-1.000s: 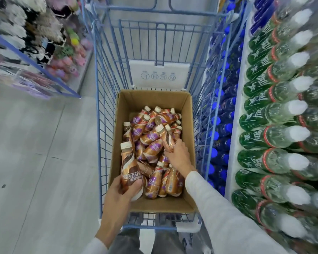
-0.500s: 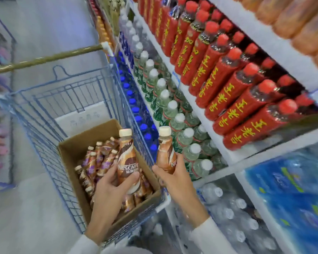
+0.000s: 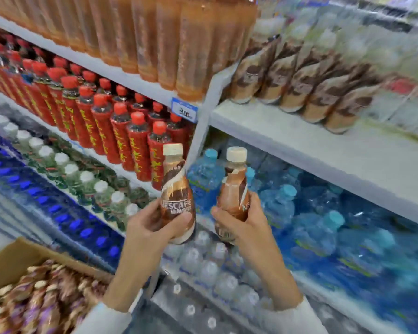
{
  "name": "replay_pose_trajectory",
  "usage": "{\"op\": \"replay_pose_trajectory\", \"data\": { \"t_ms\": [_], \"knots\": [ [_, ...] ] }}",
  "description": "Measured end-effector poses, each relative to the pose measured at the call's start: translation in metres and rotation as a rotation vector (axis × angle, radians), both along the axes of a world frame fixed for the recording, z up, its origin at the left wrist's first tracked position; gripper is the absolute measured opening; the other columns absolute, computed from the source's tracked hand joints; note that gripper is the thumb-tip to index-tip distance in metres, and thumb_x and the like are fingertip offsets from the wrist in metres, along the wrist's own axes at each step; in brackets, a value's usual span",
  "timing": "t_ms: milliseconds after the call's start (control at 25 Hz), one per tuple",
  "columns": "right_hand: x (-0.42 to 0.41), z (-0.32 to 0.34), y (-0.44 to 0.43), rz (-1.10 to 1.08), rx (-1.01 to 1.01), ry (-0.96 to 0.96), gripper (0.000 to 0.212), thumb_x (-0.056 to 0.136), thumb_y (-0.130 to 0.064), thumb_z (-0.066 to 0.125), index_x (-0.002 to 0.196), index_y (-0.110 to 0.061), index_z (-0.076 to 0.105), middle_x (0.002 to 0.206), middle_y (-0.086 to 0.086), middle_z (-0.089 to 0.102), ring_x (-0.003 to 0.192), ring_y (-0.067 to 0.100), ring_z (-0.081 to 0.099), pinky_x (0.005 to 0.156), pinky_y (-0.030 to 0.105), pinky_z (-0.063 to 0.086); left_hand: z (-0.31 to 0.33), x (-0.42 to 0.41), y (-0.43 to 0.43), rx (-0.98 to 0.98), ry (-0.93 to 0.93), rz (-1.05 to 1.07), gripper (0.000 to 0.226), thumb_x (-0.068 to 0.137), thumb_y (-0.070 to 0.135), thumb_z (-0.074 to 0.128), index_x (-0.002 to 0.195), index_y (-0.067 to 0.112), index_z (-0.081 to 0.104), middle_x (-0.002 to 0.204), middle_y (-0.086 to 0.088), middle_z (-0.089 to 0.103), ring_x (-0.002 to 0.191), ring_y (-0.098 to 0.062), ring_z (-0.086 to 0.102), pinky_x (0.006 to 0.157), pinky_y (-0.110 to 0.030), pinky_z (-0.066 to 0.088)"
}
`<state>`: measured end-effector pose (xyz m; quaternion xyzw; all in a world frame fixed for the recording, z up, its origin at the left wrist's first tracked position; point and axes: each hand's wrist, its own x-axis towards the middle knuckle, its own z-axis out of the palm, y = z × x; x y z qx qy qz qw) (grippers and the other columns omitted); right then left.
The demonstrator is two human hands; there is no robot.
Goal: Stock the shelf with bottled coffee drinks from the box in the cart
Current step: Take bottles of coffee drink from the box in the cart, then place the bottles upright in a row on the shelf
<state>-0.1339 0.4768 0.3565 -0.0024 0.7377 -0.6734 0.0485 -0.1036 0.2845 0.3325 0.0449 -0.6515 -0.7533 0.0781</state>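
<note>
My left hand (image 3: 146, 227) grips a brown Nescafe coffee bottle (image 3: 176, 189) with a cream cap, held upright. My right hand (image 3: 243, 225) grips a second coffee bottle (image 3: 234, 189), also upright, a little to the right. Both are raised in front of the shelving. A row of matching coffee bottles (image 3: 299, 85) stands on the white shelf (image 3: 311, 145) at the upper right, blurred. The cardboard box (image 3: 12, 254) with several more coffee bottles (image 3: 41, 300) sits at the lower left.
Red-capped red bottles (image 3: 111, 131) and orange drink bottles (image 3: 155, 39) fill shelves at the left. Green bottles with white caps (image 3: 70, 169) and blue-capped ones (image 3: 58, 213) lie below. Blue water bottles (image 3: 323, 213) fill the lower right shelf. A price tag (image 3: 184, 109) hangs at the shelf post.
Both hands lifted a bottle each out of the box and carried them up and right toward the shelves. My view swung from the cart to the shelving.
</note>
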Motion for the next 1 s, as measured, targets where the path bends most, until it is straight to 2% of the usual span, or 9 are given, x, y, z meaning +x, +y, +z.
{"op": "replay_pose_trajectory", "data": {
  "t_ms": [160, 240, 320, 400, 520, 640, 760, 840, 1000],
  "knots": [
    [0.019, 0.022, 0.095, -0.128, -0.007, 0.066, 0.041, 0.082, -0.027, 0.082, 0.113, -0.029, 0.056, 0.084, -0.021, 0.070, 0.079, -0.002, 0.067, 0.068, 0.016, 0.052, 0.027, -0.013, 0.088, -0.026, 0.097, -0.138, 0.029, 0.069, 0.034, 0.087, 0.097, 0.027, 0.080, 0.094, -0.001, 0.080, 0.081, -0.008, 0.075, 0.070, -0.016, 0.056],
    [0.028, 0.040, 0.139, -0.188, 0.012, 0.110, 0.039, 0.082, -0.030, 0.082, 0.112, -0.032, 0.057, 0.088, -0.017, 0.071, 0.080, 0.000, 0.068, 0.065, 0.013, 0.051, 0.045, -0.020, 0.128, -0.040, 0.152, -0.181, 0.033, 0.064, 0.039, 0.086, 0.095, 0.027, 0.080, 0.091, -0.001, 0.080, 0.079, -0.008, 0.074, 0.069, -0.016, 0.056],
    [0.033, 0.062, 0.183, -0.245, 0.028, 0.153, 0.036, 0.081, -0.033, 0.083, 0.107, -0.035, 0.058, 0.090, -0.012, 0.071, 0.081, 0.004, 0.069, 0.063, 0.012, 0.051, 0.065, -0.029, 0.168, -0.049, 0.203, -0.230, 0.034, 0.062, 0.040, 0.087, 0.094, 0.029, 0.079, 0.091, 0.000, 0.080, 0.079, -0.007, 0.074, 0.069, -0.017, 0.056],
    [0.030, 0.083, 0.223, -0.297, 0.056, 0.207, 0.037, 0.082, -0.033, 0.082, 0.108, -0.034, 0.056, 0.084, -0.018, 0.068, 0.077, -0.001, 0.067, 0.060, 0.012, 0.050, 0.084, -0.043, 0.205, -0.056, 0.249, -0.276, 0.035, 0.062, 0.040, 0.087, 0.095, 0.031, 0.079, 0.093, 0.002, 0.080, 0.082, -0.007, 0.074, 0.071, -0.017, 0.056],
    [0.015, 0.108, 0.271, -0.384, 0.089, 0.266, 0.040, 0.079, -0.033, 0.082, 0.108, -0.032, 0.054, 0.086, -0.019, 0.067, 0.078, -0.002, 0.065, 0.068, 0.018, 0.049, 0.109, -0.069, 0.256, -0.125, 0.293, -0.339, 0.045, 0.065, 0.047, 0.086, 0.104, 0.032, 0.070, 0.100, 0.013, 0.078, 0.089, -0.003, 0.074, 0.073, -0.016, 0.056],
    [-0.007, 0.116, 0.302, -0.430, 0.091, 0.281, 0.044, 0.078, -0.027, 0.082, 0.110, -0.023, 0.052, 0.098, -0.003, 0.065, 0.081, 0.002, 0.064, 0.069, 0.023, 0.052, 0.119, -0.097, 0.294, -0.230, 0.285, -0.390, 0.057, 0.064, 0.059, 0.082, 0.112, 0.039, 0.060, 0.110, 0.018, 0.075, 0.102, -0.002, 0.071, 0.089, -0.028, 0.056],
    [-0.025, 0.113, 0.318, -0.464, 0.071, 0.261, 0.045, 0.079, -0.024, 0.081, 0.110, -0.017, 0.049, 0.091, -0.008, 0.063, 0.081, 0.008, 0.064, 0.077, 0.036, 0.054, 0.119, -0.119, 0.318, -0.286, 0.299, -0.457, 0.062, 0.064, 0.055, 0.082, 0.118, 0.040, 0.056, 0.119, 0.014, 0.072, 0.112, -0.006, 0.068, 0.103, -0.041, 0.053],
    [-0.032, 0.106, 0.323, -0.488, 0.058, 0.258, 0.043, 0.078, -0.026, 0.082, 0.105, -0.019, 0.049, 0.086, -0.010, 0.061, 0.074, 0.004, 0.062, 0.075, 0.034, 0.053, 0.118, -0.128, 0.325, -0.324, 0.301, -0.488, 0.066, 0.064, 0.054, 0.081, 0.122, 0.039, 0.054, 0.124, 0.013, 0.070, 0.115, -0.006, 0.066, 0.107, -0.043, 0.051],
    [-0.036, 0.093, 0.324, -0.542, 0.052, 0.285, 0.046, 0.072, -0.036, 0.082, 0.106, -0.028, 0.051, 0.098, -0.007, 0.064, 0.083, 0.003, 0.064, 0.076, 0.028, 0.052, 0.110, -0.137, 0.326, -0.346, 0.295, -0.534, 0.062, 0.069, 0.056, 0.078, 0.122, 0.052, 0.048, 0.127, 0.021, 0.066, 0.119, -0.001, 0.062, 0.111, -0.042, 0.047]
  ]
}}
